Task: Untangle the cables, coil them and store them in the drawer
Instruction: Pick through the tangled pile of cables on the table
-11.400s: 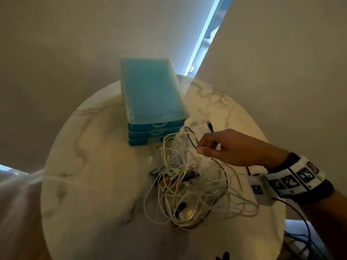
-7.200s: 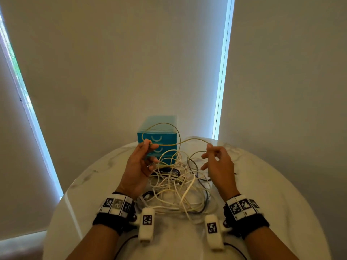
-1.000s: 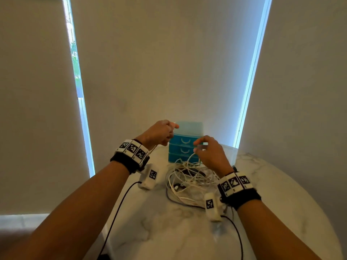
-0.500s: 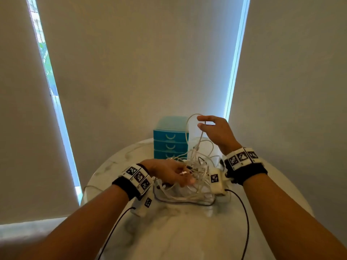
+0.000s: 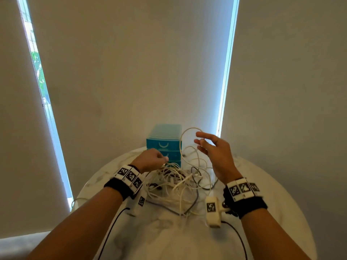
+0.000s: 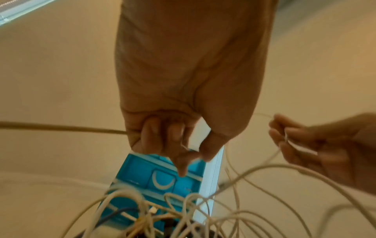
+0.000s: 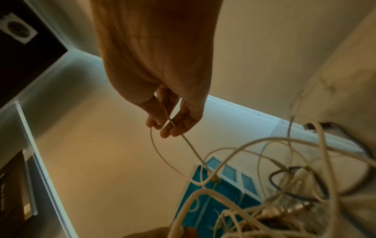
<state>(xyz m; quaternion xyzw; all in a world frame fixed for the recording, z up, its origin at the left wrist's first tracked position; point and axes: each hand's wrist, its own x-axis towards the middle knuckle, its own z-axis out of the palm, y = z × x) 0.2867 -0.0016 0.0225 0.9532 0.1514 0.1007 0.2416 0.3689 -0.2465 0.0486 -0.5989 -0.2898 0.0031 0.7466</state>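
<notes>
Marble table (image 5: 281, 194) bearing the blue drawer unit (image 5: 165, 145), shut, and before it the tangled cables (image 5: 178, 184): light, limp, snag-prone. Your left hand (image 5: 150, 160) grips one cord; your right hand (image 5: 214, 152) pinches a raised loop (image 5: 185, 134); grip near plugs
</notes>
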